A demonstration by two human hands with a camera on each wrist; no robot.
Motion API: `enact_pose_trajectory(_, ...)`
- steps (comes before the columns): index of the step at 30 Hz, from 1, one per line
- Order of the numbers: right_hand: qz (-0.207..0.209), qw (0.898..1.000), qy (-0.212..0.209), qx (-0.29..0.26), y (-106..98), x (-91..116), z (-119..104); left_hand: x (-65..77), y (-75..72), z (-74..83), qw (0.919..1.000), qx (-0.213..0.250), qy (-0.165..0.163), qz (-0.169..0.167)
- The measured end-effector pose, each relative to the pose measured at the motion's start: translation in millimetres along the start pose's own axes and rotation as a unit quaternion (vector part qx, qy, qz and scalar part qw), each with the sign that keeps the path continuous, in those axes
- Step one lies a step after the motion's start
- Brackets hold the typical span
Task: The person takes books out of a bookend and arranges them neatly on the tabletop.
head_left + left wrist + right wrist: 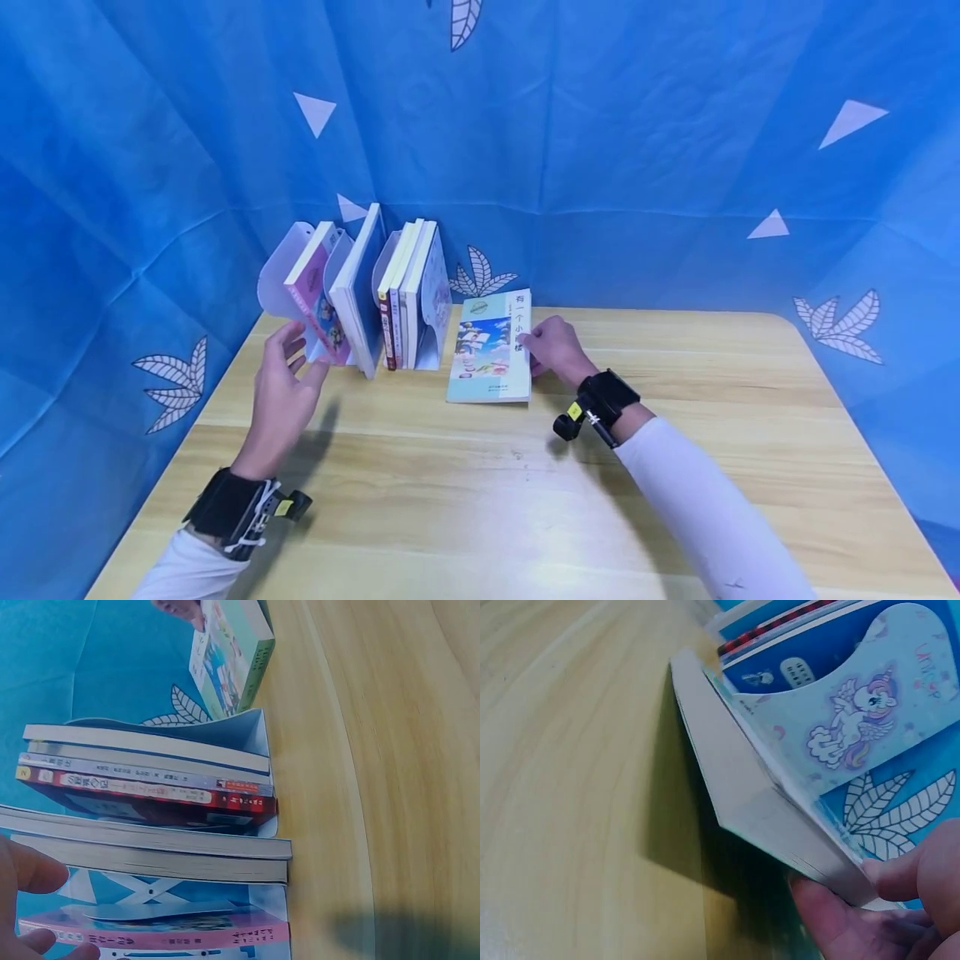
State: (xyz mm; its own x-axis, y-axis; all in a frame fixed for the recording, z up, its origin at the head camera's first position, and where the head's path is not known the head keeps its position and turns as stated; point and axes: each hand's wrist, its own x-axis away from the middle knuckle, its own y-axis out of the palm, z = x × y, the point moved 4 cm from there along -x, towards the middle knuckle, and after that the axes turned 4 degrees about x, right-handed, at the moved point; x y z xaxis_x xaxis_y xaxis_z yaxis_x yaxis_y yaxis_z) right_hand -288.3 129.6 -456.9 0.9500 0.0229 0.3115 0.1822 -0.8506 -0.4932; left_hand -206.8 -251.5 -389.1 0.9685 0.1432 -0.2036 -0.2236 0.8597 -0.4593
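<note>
My right hand (558, 350) pinches a light green book (480, 371) by its right edge, thumb on the cover and fingers beneath. The book is tilted over the table, its illustrated cover facing up, and the right wrist view shows its thick page block (742, 795). At the left, my left hand (285, 396) is spread beside a leaning pink book (318, 308), thumb apart from the fingers. In the left wrist view those fingertips (86, 951) overlap the pink spine, and the thumb lies near two pale, thick books (165, 859).
A white book rack (281, 271) with dividers stands at the table's back left. Its right compartment holds several upright books (397, 292); the outer divider (855, 727) bears a unicorn picture. Blue patterned cloth (637, 167) hangs behind the wooden table (450, 500).
</note>
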Motion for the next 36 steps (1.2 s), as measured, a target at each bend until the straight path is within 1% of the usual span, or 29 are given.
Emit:
enact_pose_trajectory(6,0.007,1.000,0.022,0.013,4.1,-4.4,-1.6,-7.1,1.7,-6.0,1.0000,-0.002,-0.009,-0.001)
enact_pose_trajectory(13,0.011,0.998,0.028,0.056,4.8,-9.2,0.0,-19.5,2.4,-14.5,0.9999,-0.002,-0.014,0.000)
enact_pose_trajectory(18,0.007,0.997,0.037,0.066,4.8,-11.5,1.1,-27.8,3.4,-20.2,0.9998,-0.005,-0.018,-0.002)
enact_pose_trajectory(25,0.003,0.995,0.045,0.084,4.0,-13.6,-1.5,-38.3,4.6,-27.1,0.9997,0.000,-0.021,0.014)
enact_pose_trajectory(31,0.002,0.995,0.048,0.084,3.5,-14.4,-3.1,-48.1,6.8,-31.3,0.9997,-0.009,-0.016,0.018)
enact_pose_trajectory(36,-0.001,0.996,0.049,0.072,4.8,-15.4,-2.4,-54.6,9.2,-33.5,0.9995,-0.016,-0.026,0.005)
